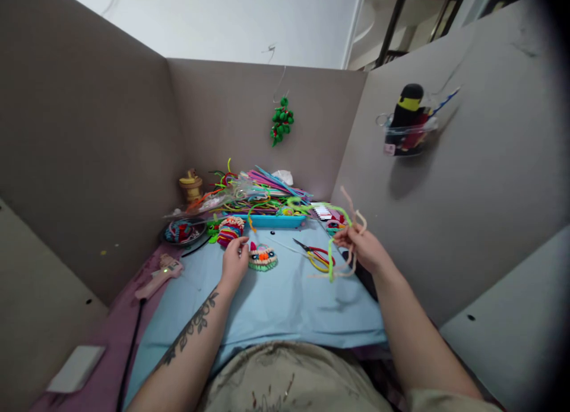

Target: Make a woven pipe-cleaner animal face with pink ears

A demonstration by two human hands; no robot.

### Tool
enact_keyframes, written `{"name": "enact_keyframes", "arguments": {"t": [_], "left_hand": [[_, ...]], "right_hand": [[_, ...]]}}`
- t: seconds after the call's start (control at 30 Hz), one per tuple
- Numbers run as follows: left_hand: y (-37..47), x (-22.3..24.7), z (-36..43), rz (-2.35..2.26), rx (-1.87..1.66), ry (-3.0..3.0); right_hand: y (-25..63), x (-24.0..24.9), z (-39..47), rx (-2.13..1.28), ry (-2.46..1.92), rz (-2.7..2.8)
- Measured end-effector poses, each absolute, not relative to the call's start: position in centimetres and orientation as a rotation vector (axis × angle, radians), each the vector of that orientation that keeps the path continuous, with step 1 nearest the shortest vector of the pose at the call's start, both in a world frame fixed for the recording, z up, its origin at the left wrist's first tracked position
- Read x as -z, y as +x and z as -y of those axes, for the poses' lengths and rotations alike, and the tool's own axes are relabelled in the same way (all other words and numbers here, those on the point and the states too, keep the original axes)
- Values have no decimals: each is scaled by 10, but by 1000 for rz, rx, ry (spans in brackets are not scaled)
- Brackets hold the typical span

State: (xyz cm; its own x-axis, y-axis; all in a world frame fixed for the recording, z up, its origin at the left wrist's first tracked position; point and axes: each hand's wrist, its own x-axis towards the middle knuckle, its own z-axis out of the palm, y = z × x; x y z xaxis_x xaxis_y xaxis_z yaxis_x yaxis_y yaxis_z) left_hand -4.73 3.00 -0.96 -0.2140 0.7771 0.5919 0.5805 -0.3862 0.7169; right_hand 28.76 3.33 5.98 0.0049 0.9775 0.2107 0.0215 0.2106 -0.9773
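My right hand (360,246) is closed around several bent pipe cleaners (342,273), beige and light green, held above the cloth with their ends sticking out. My left hand (236,259) rests on the blue cloth with its fingers loosely curled and apart. Just right of those fingers lies a small pipe-cleaner face (263,257) with cream, orange and mint rows; whether they touch is unclear. A striped pipe-cleaner piece (230,231) sits just beyond my left hand. Between the hands lie pliers (317,257) with red and yellow handles.
Behind, a blue tray (267,221) bears a heap of coloured pipe cleaners (271,186). At left are a dark bowl (182,233) and a pink glue gun (160,280) with a lit green light. Grey panels (262,103) enclose the table; a holder (409,136) hangs at right.
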Motion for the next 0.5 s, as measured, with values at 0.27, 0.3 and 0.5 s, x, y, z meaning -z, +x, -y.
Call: {"name": "enact_keyframes", "arguments": {"t": [0.27,0.3,0.5], "left_hand": [[-41,-6,-17,-1583,-1627,1648],[-41,-7,-16,-1572,-1625,1620],[-44,-10,-11,-1517,-1588,1455]], "right_hand": [[151,-157,-173,-949,-841,1489],[132,-164,-195,-985,-832,1523],[38,-181,-310,-968,-901,1592]]}}
